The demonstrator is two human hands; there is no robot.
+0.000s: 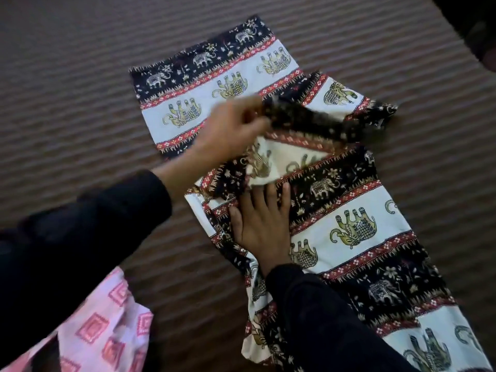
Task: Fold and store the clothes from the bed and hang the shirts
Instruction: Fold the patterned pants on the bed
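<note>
A pair of elephant-print trousers (357, 226) in white, black and red bands lies spread on the brown striped bed (80, 89). One leg (214, 84) stretches away at the upper middle, the other runs to the lower right. My left hand (233, 127) pinches a dark, blurred edge of the fabric (316, 122) and lifts it above the middle of the trousers. My right hand (261, 221) lies flat with fingers spread, pressing the cloth down near the crotch fold. Both arms wear dark sleeves.
A pink garment with square red patterns (102, 326) sits at the lower left, near my left arm. A dark object (477, 25) fills the top right corner. The striped bed cover surrounds the trousers on all sides.
</note>
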